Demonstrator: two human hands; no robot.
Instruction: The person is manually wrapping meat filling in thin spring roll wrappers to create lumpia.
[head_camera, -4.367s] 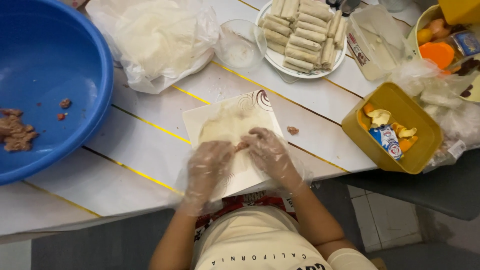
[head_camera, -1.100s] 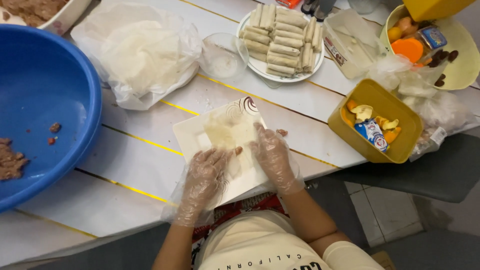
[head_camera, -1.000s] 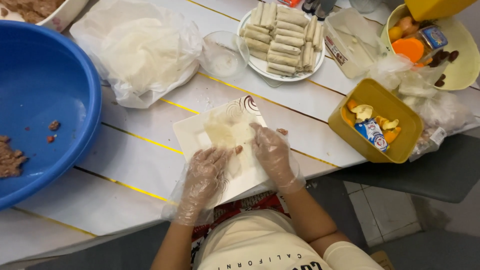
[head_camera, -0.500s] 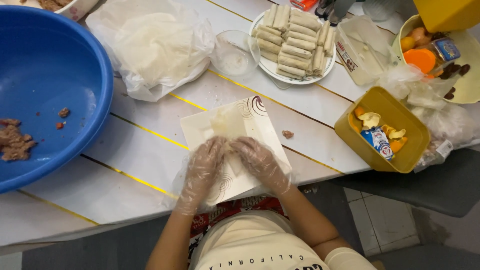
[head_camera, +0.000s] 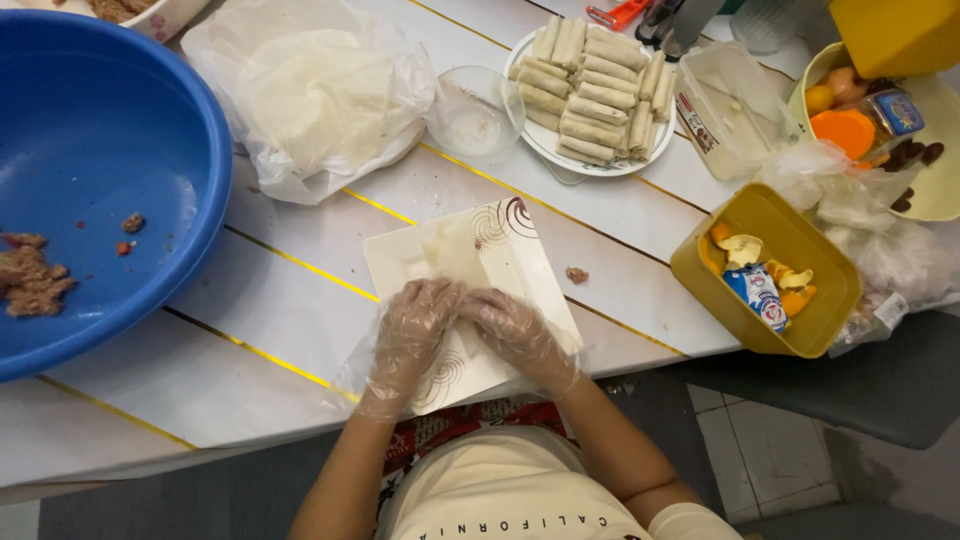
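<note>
A square white plate (head_camera: 520, 250) with brown swirls sits at the table's near edge. On it lies a thin pale wrapper (head_camera: 455, 250). My left hand (head_camera: 410, 335) and my right hand (head_camera: 515, 330), both in clear plastic gloves, press side by side on the wrapper's near end, fingers curled over it. What lies under the fingers is hidden. A round white plate (head_camera: 560, 150) farther back holds several finished rolls (head_camera: 590, 80).
A big blue basin (head_camera: 110, 160) with bits of brown filling stands at the left. A plastic bag of wrappers (head_camera: 310, 90) and a small clear bowl (head_camera: 475, 115) lie behind. A yellow tub (head_camera: 770, 275) of scraps sits right. A crumb (head_camera: 577, 274) lies on the table.
Both hands have drawn closer together and back toward the near end of the wrapper, curling over it. The view has shifted slightly.
</note>
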